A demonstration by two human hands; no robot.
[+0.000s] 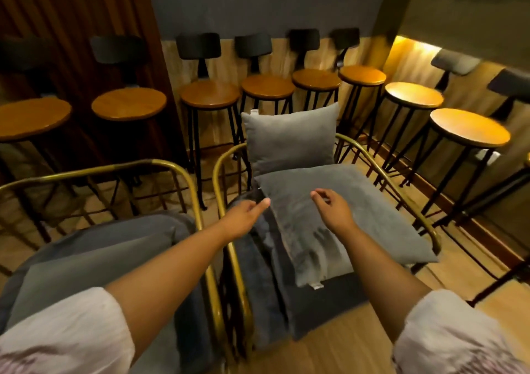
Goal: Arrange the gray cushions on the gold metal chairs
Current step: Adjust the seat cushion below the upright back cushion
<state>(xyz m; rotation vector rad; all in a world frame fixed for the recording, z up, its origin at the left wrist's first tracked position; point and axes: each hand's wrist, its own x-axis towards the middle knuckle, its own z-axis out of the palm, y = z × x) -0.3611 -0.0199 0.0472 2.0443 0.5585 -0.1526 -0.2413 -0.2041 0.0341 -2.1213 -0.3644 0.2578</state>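
Two gold metal chairs stand side by side. The right chair (372, 155) holds an upright gray back cushion (289, 138) and a flat gray cushion (358, 218) lying askew across a darker seat pad (321, 307). The left chair (120, 167) carries a gray seat cushion (94, 259). My left hand (246, 218) hovers at the flat cushion's left edge, its fingers loosely extended and empty. My right hand (332, 207) floats just above that cushion's middle, fingers curled apart, holding nothing.
A row of bar stools with round wooden seats (209, 93) and black backs lines the far wall and the right side (467, 126). More stools (129, 102) stand at the left against a dark wooden panel. Wooden floor shows in front of the right chair.
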